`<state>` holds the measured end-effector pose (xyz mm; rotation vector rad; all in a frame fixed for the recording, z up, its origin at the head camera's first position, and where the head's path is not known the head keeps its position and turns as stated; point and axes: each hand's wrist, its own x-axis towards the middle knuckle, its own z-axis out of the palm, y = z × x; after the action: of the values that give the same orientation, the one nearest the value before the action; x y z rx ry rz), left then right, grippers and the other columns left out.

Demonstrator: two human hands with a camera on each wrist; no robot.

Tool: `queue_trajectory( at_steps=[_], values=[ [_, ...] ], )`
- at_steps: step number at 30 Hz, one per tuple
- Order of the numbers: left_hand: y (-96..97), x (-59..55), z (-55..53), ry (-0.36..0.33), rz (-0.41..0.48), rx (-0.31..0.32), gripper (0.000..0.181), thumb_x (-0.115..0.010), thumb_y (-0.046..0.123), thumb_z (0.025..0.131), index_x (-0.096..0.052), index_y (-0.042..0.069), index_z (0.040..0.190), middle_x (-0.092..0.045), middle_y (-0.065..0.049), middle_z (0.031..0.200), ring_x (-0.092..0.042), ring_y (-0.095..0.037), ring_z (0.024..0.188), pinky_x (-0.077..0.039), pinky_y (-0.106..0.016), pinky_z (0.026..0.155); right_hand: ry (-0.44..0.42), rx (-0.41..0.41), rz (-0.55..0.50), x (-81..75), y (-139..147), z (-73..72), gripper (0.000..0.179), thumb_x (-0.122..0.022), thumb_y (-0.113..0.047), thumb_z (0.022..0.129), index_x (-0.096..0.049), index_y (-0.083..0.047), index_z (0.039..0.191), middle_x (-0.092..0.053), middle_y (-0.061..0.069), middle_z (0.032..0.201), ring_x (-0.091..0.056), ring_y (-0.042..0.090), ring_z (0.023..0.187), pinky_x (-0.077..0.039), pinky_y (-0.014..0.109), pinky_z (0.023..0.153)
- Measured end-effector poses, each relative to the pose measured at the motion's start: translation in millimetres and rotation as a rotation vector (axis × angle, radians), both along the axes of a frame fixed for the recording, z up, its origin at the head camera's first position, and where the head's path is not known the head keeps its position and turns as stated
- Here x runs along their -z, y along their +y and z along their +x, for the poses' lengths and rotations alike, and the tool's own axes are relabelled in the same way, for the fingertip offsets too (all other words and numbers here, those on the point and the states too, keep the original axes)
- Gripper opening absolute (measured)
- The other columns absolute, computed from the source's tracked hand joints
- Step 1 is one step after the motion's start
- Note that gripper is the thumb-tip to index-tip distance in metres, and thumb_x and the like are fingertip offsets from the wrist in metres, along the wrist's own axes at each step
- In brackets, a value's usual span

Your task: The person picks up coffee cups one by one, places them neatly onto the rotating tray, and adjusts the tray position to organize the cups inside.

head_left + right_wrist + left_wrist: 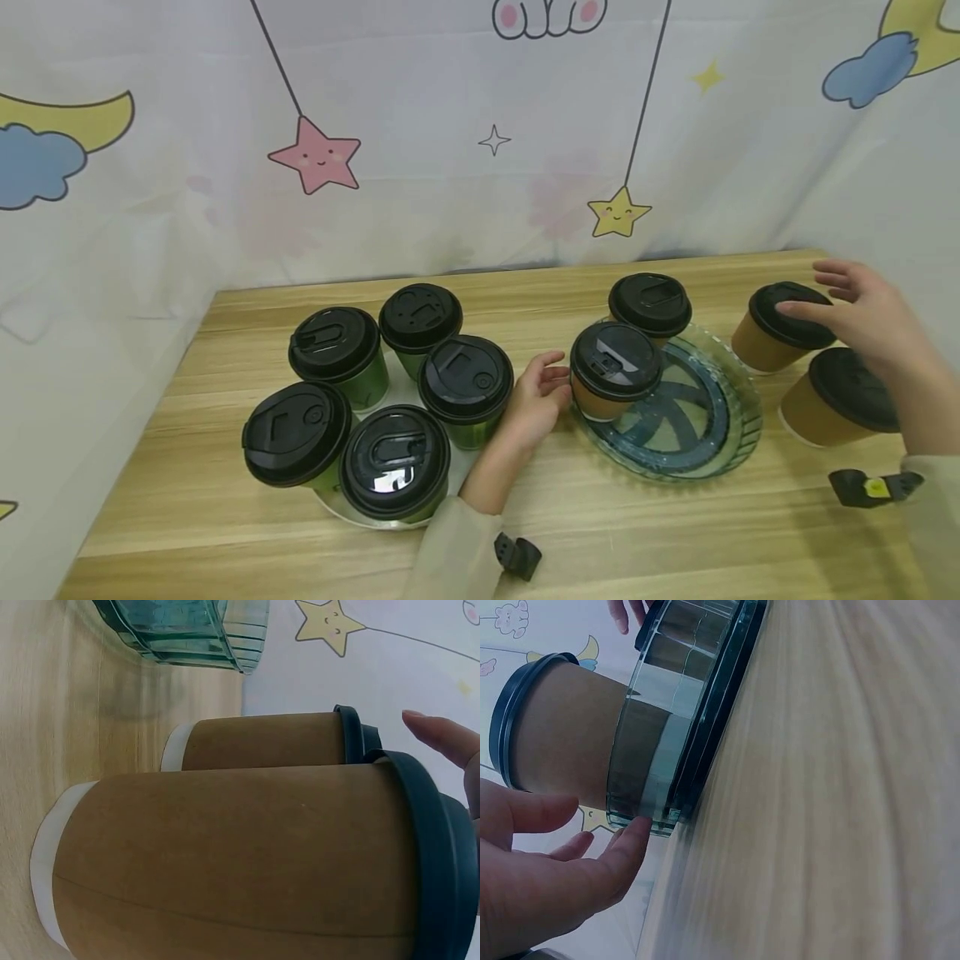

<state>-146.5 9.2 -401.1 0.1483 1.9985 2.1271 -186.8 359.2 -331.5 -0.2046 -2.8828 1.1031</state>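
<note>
My left hand [536, 400], fingers loosely spread, is beside a brown paper cup with a black lid [615, 362] standing in a clear glass dish [738, 392]. In the left wrist view, a fingertip of that hand reaches the dish wall [656, 761]; whether it touches cannot be made out. A second brown cup [649, 304] stands at the dish's back edge. On the right, my right hand [870, 312] hovers, fingers apart, over two more brown cups, the far one [780, 329] and the near one [840, 400]. It holds nothing.
Several green cups with black lids [337, 354] crowd a white plate [360, 521] on the left. The wooden table [600, 542] ends at a cartoon-printed cloth [450, 208] behind and at the sides.
</note>
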Motion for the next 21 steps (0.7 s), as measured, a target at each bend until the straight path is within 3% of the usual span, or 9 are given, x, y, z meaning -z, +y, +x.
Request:
queue_trajectory(
  at_steps=[11,21],
  values=[
    [0.8,0.9,-0.9,-0.010,0.022,0.027,0.048,-0.045,-0.008,0.088,-0.036,-0.003,0.135,-0.046,-0.023,0.129,-0.044,-0.033,0.119,-0.040,-0.038,0.097,-0.040,-0.005,-0.010,1.7,1.4,-3.6,0.096,-0.062,-0.045,0.083,-0.005,0.001,0.145,-0.005,0.029,0.146,-0.007,0.052,0.129,-0.023,0.067,0.092],
    [0.8,-0.4,1.9,0.012,0.008,-0.023,0.040,-0.049,-0.008,0.086,-0.044,-0.005,0.126,-0.053,-0.022,0.112,-0.052,-0.034,0.107,-0.048,-0.034,0.084,-0.058,-0.021,0.031,1.0,1.9,-5.7,0.098,-0.066,-0.043,0.081,-0.006,0.002,0.144,-0.009,0.034,0.143,-0.017,0.057,0.122,-0.028,0.067,0.087]
  ],
)
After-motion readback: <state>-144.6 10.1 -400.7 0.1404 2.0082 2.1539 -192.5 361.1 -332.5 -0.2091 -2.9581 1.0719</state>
